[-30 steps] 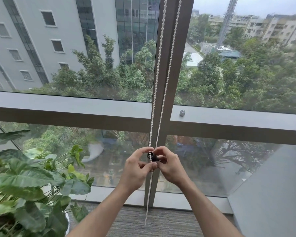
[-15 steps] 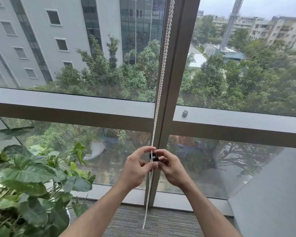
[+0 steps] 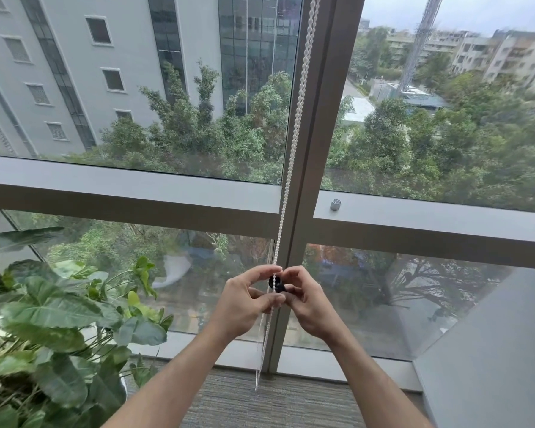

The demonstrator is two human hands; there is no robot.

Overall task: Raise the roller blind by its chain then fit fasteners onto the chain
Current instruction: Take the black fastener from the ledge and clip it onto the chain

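A white beaded chain (image 3: 292, 149) hangs down in front of the window's vertical post, its two strands twisted together. My left hand (image 3: 244, 304) pinches the chain between thumb and forefinger at chest height. My right hand (image 3: 309, 299) meets it from the right and holds a small black fastener (image 3: 276, 284) against the chain. The fastener is partly hidden by my fingers. Below my hands the chain's loop (image 3: 261, 356) dangles almost to the floor. The blind itself is out of view.
A leafy potted plant (image 3: 50, 329) stands at the lower left. A small metal knob (image 3: 335, 204) sits on the horizontal window bar (image 3: 430, 217). A grey wall panel (image 3: 491, 350) closes the right side; grey carpet (image 3: 260, 406) lies below.
The chain's two strands, apart a second ago, now lie twisted together. My hands have stayed at the same spot on the chain, and the view has shifted slightly.
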